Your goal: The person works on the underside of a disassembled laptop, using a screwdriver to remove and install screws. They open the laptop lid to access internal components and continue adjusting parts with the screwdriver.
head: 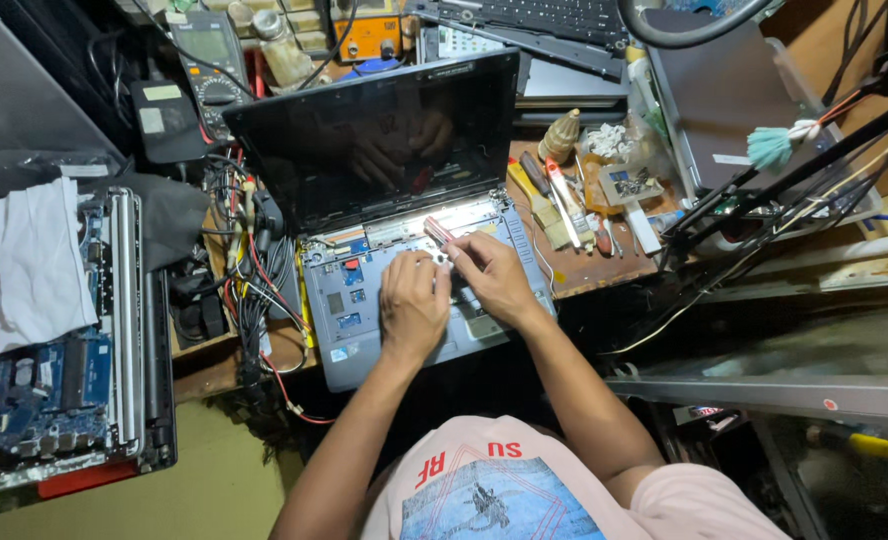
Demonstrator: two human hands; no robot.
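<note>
A dark, unlit laptop screen (374, 140) is seen propped open; left of it, a multimeter's small grey-green display (204, 43) is seen.

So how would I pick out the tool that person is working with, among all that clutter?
Find the open laptop with the dark screen in the middle of the bench; its keyboard is off, baring the blue-grey base. Both hands rest there, and the right hand holds a slim screwdriver. Its pink-and-white striped handle sets it apart from the brushes and tools lying to the right.
</note>
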